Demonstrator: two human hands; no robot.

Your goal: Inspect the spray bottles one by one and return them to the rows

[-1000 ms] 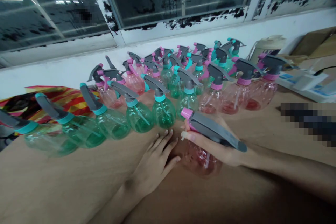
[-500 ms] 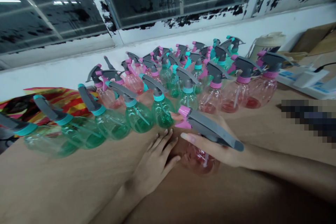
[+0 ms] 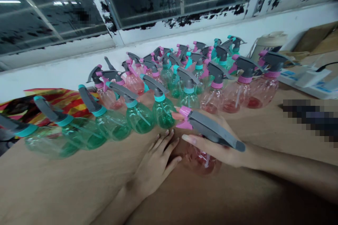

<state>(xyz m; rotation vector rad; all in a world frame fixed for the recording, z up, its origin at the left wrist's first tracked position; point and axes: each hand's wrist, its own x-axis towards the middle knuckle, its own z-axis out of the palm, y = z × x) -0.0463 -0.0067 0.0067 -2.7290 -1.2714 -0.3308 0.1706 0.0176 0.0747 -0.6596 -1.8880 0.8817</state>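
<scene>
My right hand [image 3: 213, 146] is wrapped round a pink spray bottle [image 3: 202, 160] just under its grey trigger head [image 3: 213, 130], which has a pink nozzle. The bottle stands on the brown table [image 3: 66, 182] in front of me. My left hand [image 3: 155, 163] lies on the table just left of the bottle, fingers stretched out and close together, holding nothing. Behind both hands stand rows of green spray bottles [image 3: 137, 114] and pink spray bottles [image 3: 235, 93] with grey triggers.
A red and yellow striped cloth [image 3: 63, 100] lies at the left behind the green bottles. A beige jug [image 3: 268, 44] and a white power strip [image 3: 307, 81] sit at the right. A white wall and windows run along the back.
My right hand has turned the pink bottle's trigger head slightly and lifted it a little toward the rows. My left hand has stayed in place.
</scene>
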